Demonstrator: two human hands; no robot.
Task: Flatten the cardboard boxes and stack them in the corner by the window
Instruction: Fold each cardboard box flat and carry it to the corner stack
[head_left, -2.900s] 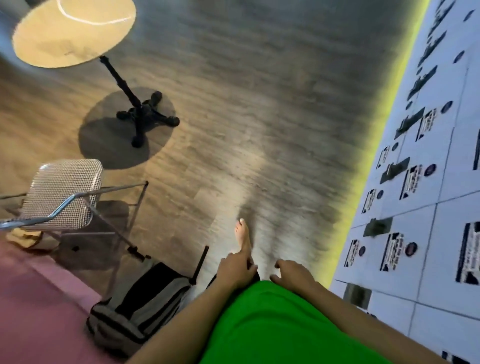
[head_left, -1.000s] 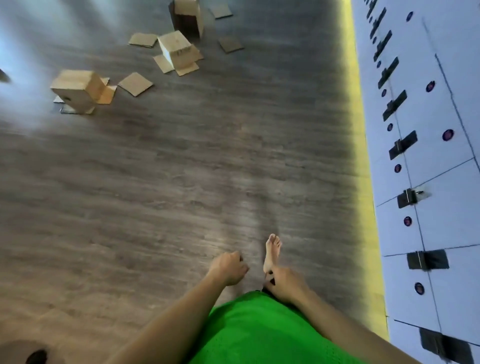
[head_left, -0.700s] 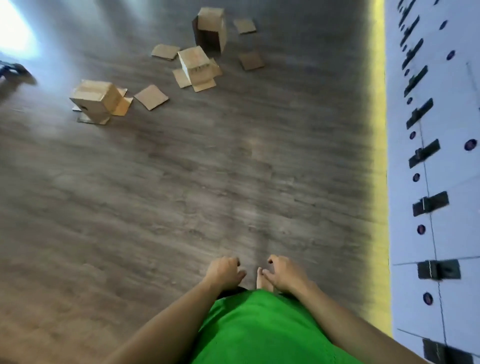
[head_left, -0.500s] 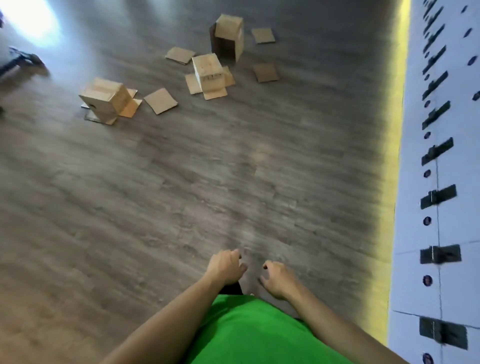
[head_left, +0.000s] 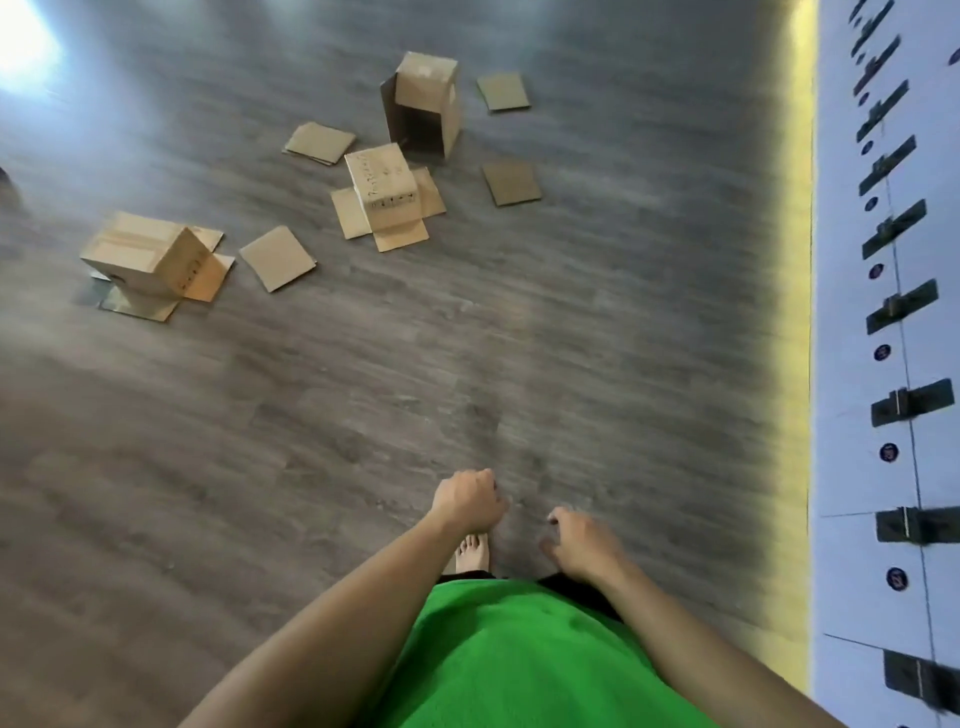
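Note:
Three brown cardboard boxes stand on the wooden floor ahead. The left box (head_left: 150, 257) sits upside down on its spread flaps. The middle box (head_left: 383, 188) also rests on spread flaps. The far box (head_left: 426, 104) lies on its side with its opening facing me. Several loose flat cardboard squares lie around them, such as one (head_left: 277, 257) beside the left box. My left hand (head_left: 467, 500) and my right hand (head_left: 579, 538) hang in front of my green shirt, fingers loosely curled, holding nothing, far from the boxes.
A white wall of lockers (head_left: 893, 364) with dark handles runs along the right, with a yellow lit strip (head_left: 795, 312) at its foot. Bright light glares at the top left (head_left: 21, 47). My bare foot (head_left: 471, 551) shows below my left hand.
The view swung from a table, chair and bag to the floor with the boxes. The boxes have drawn closer and lower in view. Both hands stayed empty in front of my body.

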